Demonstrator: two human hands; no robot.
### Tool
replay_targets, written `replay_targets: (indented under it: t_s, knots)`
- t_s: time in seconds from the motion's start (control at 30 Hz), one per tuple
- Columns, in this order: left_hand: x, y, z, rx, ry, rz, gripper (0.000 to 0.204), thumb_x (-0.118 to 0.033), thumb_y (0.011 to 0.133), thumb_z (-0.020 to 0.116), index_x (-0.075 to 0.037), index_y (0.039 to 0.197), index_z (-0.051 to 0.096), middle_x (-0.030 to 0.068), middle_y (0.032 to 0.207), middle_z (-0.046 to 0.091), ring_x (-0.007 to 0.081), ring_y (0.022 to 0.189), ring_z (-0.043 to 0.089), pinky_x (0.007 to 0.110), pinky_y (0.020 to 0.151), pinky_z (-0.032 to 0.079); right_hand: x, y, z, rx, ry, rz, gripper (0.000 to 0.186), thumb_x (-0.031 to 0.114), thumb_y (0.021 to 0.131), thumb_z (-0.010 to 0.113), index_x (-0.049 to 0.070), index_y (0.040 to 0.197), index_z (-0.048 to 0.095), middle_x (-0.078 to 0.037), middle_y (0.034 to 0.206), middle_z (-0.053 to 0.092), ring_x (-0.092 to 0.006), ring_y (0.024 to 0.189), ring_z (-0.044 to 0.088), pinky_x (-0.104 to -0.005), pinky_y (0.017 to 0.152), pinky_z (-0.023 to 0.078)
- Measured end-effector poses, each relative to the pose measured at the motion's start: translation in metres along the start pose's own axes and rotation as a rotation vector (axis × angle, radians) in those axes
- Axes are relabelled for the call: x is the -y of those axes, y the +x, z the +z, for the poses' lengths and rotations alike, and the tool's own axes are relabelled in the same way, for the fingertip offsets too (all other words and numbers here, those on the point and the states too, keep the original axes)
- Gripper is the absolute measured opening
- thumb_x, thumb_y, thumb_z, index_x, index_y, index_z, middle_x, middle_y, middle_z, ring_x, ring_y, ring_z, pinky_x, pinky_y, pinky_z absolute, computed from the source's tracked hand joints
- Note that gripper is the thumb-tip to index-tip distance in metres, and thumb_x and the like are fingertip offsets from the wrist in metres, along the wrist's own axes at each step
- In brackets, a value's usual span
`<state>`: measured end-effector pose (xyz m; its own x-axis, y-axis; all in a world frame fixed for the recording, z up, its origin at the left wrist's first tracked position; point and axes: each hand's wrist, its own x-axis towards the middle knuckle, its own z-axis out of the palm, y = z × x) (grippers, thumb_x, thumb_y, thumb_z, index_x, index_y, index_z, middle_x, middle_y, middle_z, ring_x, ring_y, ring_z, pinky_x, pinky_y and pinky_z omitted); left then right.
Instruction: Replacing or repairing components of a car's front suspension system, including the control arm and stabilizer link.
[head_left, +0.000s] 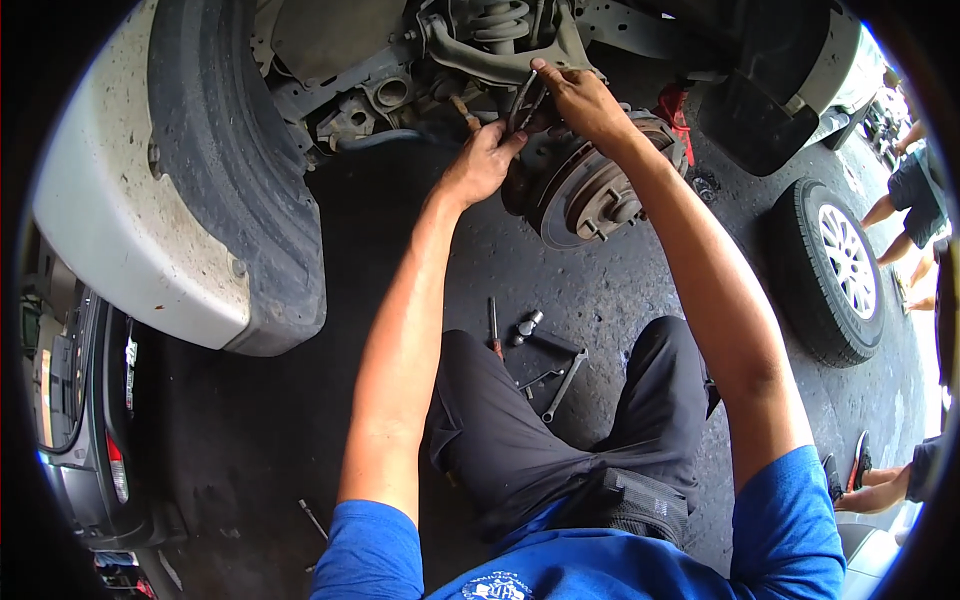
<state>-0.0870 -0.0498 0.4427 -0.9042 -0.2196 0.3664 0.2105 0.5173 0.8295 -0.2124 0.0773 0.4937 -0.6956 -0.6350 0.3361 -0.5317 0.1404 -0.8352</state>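
Observation:
My left hand (483,160) is closed around the lower end of slim dark metal pieces (522,100) under the wheel arch. My right hand (590,105) grips them higher up, thumb near their top; their exact kind is unclear. Above is the suspension arm (485,58) with a coil spring (497,22). The rusty brake disc and hub (605,200) hang just below my right hand, partly behind my forearm. A rusty rod end (465,112) shows beside my left hand.
A bumper (130,260) borders the left. Between my knees lie a hammer (530,325), wrenches (565,385) and a bar (494,325). A loose wheel (840,270) lies at right, near other people's legs (895,230). A car (85,440) stands at lower left.

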Motion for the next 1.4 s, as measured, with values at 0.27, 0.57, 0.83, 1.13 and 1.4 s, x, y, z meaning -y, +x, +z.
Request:
replay_targets:
  t_s: [0.27,0.57,0.83,1.13,1.4]
  knots:
    - [0.022,0.001,0.011,0.068,-0.229,-0.108,0.04,-0.03,0.098,0.055,0.006,0.116,0.06,0.005,0.106,0.063,0.0121,0.102,0.051,0.028,0.095,0.037,-0.017,-0.003,0.004,-0.037,-0.21,-0.095,0.063,0.052,0.097,0.048,-0.009,0.093,0.064,-0.021,0.073,0.063,-0.0233,0.069,0.059,-0.0382,0.072,0.048]
    - [0.041,0.004,0.012,0.106,-0.31,-0.123,0.044,-0.032,0.099,0.055,0.004,0.122,0.058,0.0036,0.115,0.06,0.0107,0.109,0.048,0.027,0.101,0.033,-0.017,-0.006,-0.001,-0.011,-0.183,-0.034,0.061,0.052,0.096,0.05,-0.006,0.108,0.066,-0.024,0.087,0.068,-0.0296,0.086,0.068,-0.0373,0.081,0.049]
    - [0.058,0.0,0.009,0.165,-0.504,-0.095,0.043,-0.025,0.1,0.051,0.003,0.134,0.05,0.0051,0.129,0.054,0.0104,0.119,0.044,0.026,0.106,0.029,-0.015,-0.004,0.004,0.008,-0.24,-0.033,0.062,0.053,0.096,0.049,-0.006,0.105,0.067,-0.025,0.083,0.068,-0.0326,0.082,0.068,-0.0388,0.079,0.05]
    - [0.05,0.002,0.034,0.039,-0.08,-0.052,0.036,-0.028,0.101,0.049,0.002,0.118,0.058,0.0084,0.109,0.063,0.0137,0.105,0.052,0.03,0.094,0.039,-0.011,-0.018,-0.004,-0.048,-0.173,-0.259,0.083,0.068,0.074,0.067,-0.007,0.108,0.062,-0.021,0.093,0.069,-0.031,0.091,0.068,-0.0401,0.083,0.052]
    - [0.157,0.039,0.078,0.131,-0.033,0.253,0.044,-0.025,0.098,0.049,0.001,0.134,0.049,0.0227,0.13,0.053,0.0315,0.12,0.051,0.041,0.104,0.037,-0.002,-0.016,0.08,-0.739,0.08,-0.269,0.063,0.012,0.074,0.07,-0.003,0.127,0.041,-0.026,0.115,0.054,-0.0454,0.109,0.052,-0.0465,0.093,0.044]
